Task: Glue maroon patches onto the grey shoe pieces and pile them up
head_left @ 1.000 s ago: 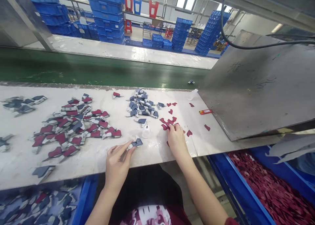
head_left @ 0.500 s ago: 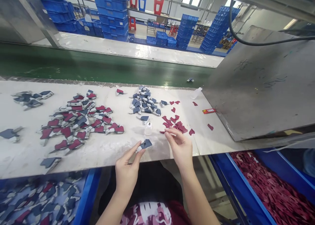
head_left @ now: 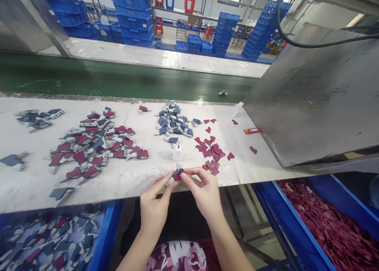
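Observation:
Between thumb and fingers, my left hand (head_left: 155,202) grips a small blue-and-white plastic part (head_left: 171,179) just above the table's front edge. My right hand (head_left: 204,192) pinches a dark red flat piece (head_left: 178,176) and presses it against the blue face of that part; the fingertips partly cover both. A small white bottle with a thin tip (head_left: 177,152) stands just beyond the hands. Loose red pieces (head_left: 214,151) lie to the right of it. Farther back is a pile of blue-and-white parts (head_left: 173,119).
A large heap of red-faced and blue-faced parts (head_left: 91,144) covers the table's left. Below the edge stand a bin of parts (head_left: 102,239) at left and a bin of red pieces (head_left: 308,223) at right. A metal panel (head_left: 314,97) borders the right; a green belt (head_left: 118,79) runs behind.
My right hand has moved left with the red piece and brought it onto the blue-and-white part in my left hand. The part on the green belt has shifted slightly left in view.

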A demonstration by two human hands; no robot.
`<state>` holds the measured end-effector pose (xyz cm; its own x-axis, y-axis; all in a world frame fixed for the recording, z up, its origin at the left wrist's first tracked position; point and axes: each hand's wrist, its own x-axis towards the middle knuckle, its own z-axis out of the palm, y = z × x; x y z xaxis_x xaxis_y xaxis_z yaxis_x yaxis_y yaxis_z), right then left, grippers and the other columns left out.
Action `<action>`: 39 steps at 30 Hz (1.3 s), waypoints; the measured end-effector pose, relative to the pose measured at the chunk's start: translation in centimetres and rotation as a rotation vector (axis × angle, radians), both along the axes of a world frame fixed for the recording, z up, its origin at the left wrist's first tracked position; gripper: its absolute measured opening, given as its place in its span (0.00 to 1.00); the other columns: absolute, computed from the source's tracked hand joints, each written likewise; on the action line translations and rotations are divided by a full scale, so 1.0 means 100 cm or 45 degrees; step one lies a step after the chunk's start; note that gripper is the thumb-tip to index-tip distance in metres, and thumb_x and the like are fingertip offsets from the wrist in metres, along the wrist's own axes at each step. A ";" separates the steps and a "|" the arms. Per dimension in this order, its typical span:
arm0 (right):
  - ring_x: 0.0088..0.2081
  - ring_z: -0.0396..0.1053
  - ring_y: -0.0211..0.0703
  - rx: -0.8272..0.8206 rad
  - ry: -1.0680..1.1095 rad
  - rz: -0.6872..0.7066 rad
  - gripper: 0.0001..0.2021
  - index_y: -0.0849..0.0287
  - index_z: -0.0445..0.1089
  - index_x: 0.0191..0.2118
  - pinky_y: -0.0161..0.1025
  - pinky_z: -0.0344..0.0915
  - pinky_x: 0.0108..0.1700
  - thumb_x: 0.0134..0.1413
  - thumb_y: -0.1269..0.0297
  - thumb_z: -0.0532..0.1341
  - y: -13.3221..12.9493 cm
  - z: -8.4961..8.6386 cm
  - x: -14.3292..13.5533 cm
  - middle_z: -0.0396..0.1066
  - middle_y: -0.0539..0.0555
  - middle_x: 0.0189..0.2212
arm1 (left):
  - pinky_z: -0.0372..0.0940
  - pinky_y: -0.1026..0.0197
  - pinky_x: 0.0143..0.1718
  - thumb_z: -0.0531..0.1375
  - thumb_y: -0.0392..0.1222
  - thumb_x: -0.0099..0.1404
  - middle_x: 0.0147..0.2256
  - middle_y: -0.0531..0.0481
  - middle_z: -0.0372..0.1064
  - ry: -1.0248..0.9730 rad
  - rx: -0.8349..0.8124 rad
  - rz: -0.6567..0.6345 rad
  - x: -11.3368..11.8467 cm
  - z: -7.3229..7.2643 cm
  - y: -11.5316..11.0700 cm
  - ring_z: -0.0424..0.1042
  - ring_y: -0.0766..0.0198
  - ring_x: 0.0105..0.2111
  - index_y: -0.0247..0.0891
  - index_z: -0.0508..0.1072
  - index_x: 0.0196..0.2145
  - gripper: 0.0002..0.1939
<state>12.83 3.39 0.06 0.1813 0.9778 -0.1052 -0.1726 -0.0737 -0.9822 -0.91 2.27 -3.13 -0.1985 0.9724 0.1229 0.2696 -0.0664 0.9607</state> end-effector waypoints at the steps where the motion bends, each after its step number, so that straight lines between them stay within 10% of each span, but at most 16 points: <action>1: 0.37 0.76 0.41 0.014 -0.012 -0.013 0.06 0.57 0.77 0.33 0.40 0.73 0.46 0.51 0.62 0.70 -0.001 0.000 -0.001 0.76 0.51 0.31 | 0.71 0.54 0.52 0.67 0.47 0.60 0.44 0.52 0.80 -0.008 -0.019 0.001 0.000 0.001 0.000 0.78 0.55 0.45 0.49 0.81 0.45 0.14; 13: 0.38 0.70 0.42 0.613 -0.751 -0.418 0.09 0.50 0.80 0.39 0.41 0.74 0.41 0.54 0.72 0.67 -0.012 -0.006 -0.013 0.68 0.53 0.33 | 0.76 0.56 0.47 0.71 0.44 0.54 0.42 0.46 0.80 -0.634 -0.306 -0.012 0.008 0.026 0.003 0.80 0.52 0.42 0.41 0.82 0.42 0.16; 22: 0.44 0.73 0.43 0.312 -0.259 0.282 0.12 0.53 0.74 0.47 0.39 0.70 0.45 0.67 0.60 0.55 -0.001 0.012 0.011 0.72 0.54 0.43 | 0.72 0.54 0.53 0.69 0.42 0.56 0.43 0.49 0.80 -0.309 -0.122 -0.024 0.004 0.039 -0.005 0.73 0.48 0.53 0.44 0.83 0.40 0.13; 33: 0.39 0.67 0.41 0.377 -0.570 -0.051 0.09 0.55 0.64 0.44 0.38 0.66 0.42 0.69 0.64 0.47 -0.012 -0.003 -0.013 0.65 0.53 0.38 | 0.71 0.50 0.54 0.69 0.43 0.55 0.42 0.49 0.80 -0.265 -0.167 -0.043 0.012 0.039 -0.005 0.71 0.47 0.55 0.43 0.83 0.40 0.13; 39: 0.43 0.69 0.43 0.376 -0.534 0.086 0.11 0.54 0.68 0.48 0.40 0.66 0.46 0.69 0.62 0.50 -0.013 0.007 0.001 0.67 0.54 0.41 | 0.70 0.50 0.55 0.68 0.45 0.56 0.42 0.47 0.80 -0.290 -0.193 0.005 0.011 0.041 -0.005 0.73 0.48 0.54 0.41 0.82 0.40 0.13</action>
<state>12.91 2.07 0.73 0.0844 0.9658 0.2452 0.2360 0.2197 -0.9466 0.24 1.79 0.99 -0.2078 0.9755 -0.0720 0.0456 0.0832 0.9955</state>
